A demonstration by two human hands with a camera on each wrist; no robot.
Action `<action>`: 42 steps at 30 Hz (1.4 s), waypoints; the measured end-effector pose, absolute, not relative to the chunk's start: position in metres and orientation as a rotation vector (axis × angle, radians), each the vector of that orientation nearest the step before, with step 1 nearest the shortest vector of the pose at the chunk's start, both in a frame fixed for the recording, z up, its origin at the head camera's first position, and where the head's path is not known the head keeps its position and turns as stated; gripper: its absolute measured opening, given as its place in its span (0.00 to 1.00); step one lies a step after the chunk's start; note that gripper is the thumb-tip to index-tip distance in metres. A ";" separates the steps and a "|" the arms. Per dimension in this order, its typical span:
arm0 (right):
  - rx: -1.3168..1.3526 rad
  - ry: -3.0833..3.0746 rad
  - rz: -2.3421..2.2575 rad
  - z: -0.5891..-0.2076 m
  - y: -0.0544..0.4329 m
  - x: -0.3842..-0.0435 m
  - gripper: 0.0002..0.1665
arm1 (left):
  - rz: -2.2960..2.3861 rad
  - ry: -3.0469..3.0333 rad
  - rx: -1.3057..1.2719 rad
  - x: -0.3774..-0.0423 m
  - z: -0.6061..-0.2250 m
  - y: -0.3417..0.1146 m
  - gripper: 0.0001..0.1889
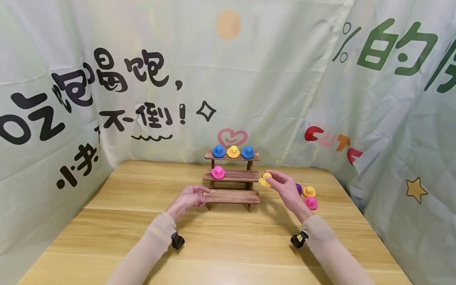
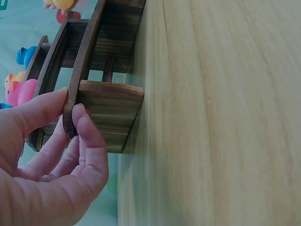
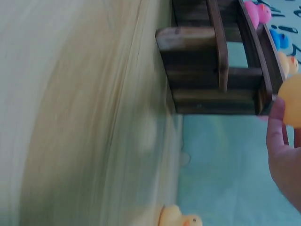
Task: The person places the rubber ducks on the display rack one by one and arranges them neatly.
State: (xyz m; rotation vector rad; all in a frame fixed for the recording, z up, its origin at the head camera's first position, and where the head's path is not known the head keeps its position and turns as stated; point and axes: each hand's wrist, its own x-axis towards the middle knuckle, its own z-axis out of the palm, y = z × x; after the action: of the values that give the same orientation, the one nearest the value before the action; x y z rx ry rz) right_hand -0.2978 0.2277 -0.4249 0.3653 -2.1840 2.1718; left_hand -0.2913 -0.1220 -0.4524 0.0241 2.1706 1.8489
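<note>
A small three-tier wooden shelf (image 1: 232, 196) stands on the table. My left hand (image 1: 190, 196) pinches the left end of its lowest board between thumb and fingers, as the left wrist view (image 2: 61, 160) shows. At the shelf's right side, my right hand (image 1: 285, 190) holds a yellow rubber duck (image 1: 265, 180) near the end of the middle board. On that board's left end sits a pink rubber duck (image 1: 218, 172). The top board carries a blue duck (image 1: 219, 151), a yellow duck (image 1: 233, 151) and another blue duck (image 1: 247, 152).
Right of the shelf, beside my right wrist, a purple duck (image 1: 298, 188), partly hidden by the hand, a yellow duck (image 1: 309, 191) and a pink duck (image 1: 311, 203) lie on the wooden table (image 1: 228, 245). A printed cloth (image 1: 270, 79) hangs behind and around the table.
</note>
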 end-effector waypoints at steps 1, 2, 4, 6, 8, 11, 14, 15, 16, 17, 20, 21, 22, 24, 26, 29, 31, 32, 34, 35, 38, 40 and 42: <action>0.364 -2.156 2.185 -0.424 0.225 -0.298 0.17 | 1.849 2.170 0.026 -0.291 -0.452 -0.122 0.19; 0.357 -2.124 2.204 -0.424 0.222 -0.298 0.16 | 1.849 2.170 0.027 -0.291 -0.452 -0.122 0.19; 0.339 -2.071 2.236 -0.424 0.216 -0.298 0.13 | 1.849 2.168 0.032 -0.291 -0.452 -0.122 0.19; 0.306 -2.023 2.259 -0.423 0.211 -0.299 0.11 | 1.846 2.166 0.037 -0.291 -0.452 -0.123 0.20; 0.300 -1.982 2.274 -0.423 0.205 -0.300 0.11 | 1.846 2.165 0.038 -0.291 -0.452 -0.123 0.20; 0.320 -1.950 2.269 -0.421 0.197 -0.301 0.12 | 1.846 2.171 0.033 -0.292 -0.453 -0.123 0.19; 0.359 -1.952 2.249 -0.420 0.190 -0.302 0.17 | 1.840 2.178 0.033 -0.293 -0.454 -0.124 0.19; 0.364 -1.955 2.241 -0.419 0.187 -0.302 0.20 | 1.834 2.182 0.036 -0.293 -0.454 -0.123 0.19; 0.373 -1.959 2.234 -0.419 0.185 -0.302 0.23 | 1.830 2.182 0.036 -0.293 -0.454 -0.123 0.19; 0.376 -1.972 2.220 -0.419 0.183 -0.301 0.25 | 1.824 2.181 0.036 -0.293 -0.454 -0.123 0.19; 0.389 -2.030 2.171 -0.418 0.179 -0.301 0.27 | 1.822 2.176 0.034 -0.291 -0.454 -0.122 0.20; 0.387 -2.043 2.157 -0.418 0.177 -0.302 0.27 | 1.826 2.172 0.032 -0.290 -0.453 -0.122 0.19; 0.388 -2.061 2.141 -0.418 0.176 -0.302 0.27 | 1.830 2.167 0.030 -0.289 -0.453 -0.122 0.19; 0.394 -2.093 2.115 -0.417 0.174 -0.304 0.27 | 1.836 2.164 0.032 -0.289 -0.452 -0.121 0.19; 0.393 -2.129 2.094 -0.416 0.172 -0.306 0.28 | 1.837 2.164 0.037 -0.289 -0.452 -0.122 0.19; 0.406 -2.202 2.039 -0.413 0.169 -0.309 0.28 | 1.831 2.168 0.041 -0.290 -0.453 -0.122 0.19; 0.420 -2.263 1.987 -0.409 0.167 -0.311 0.28 | 1.831 2.168 0.040 -0.291 -0.453 -0.122 0.19; 0.427 -2.285 1.966 -0.408 0.167 -0.312 0.27 | 1.831 2.167 0.037 -0.291 -0.453 -0.123 0.19; 0.452 -2.328 1.937 -0.406 0.165 -0.314 0.26 | 1.828 2.167 0.036 -0.292 -0.453 -0.123 0.19; 0.471 -2.345 1.926 -0.405 0.164 -0.315 0.26 | 1.828 2.167 0.035 -0.292 -0.453 -0.123 0.19; 0.501 -2.365 1.937 -0.403 0.161 -0.318 0.24 | 1.824 2.172 0.034 -0.292 -0.453 -0.123 0.19; 0.523 -2.369 1.942 -0.403 0.158 -0.320 0.24 | 1.823 2.174 0.034 -0.293 -0.452 -0.124 0.19; 0.533 -2.370 1.941 -0.403 0.155 -0.322 0.23 | 1.822 2.173 0.036 -0.292 -0.452 -0.124 0.19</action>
State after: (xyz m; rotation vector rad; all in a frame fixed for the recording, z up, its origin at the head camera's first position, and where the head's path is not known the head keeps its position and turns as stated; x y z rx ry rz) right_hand -0.3220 0.1546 -0.4035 0.5328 -2.3703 1.9413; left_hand -0.2923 -0.1238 -0.4521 0.0357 2.1731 1.8218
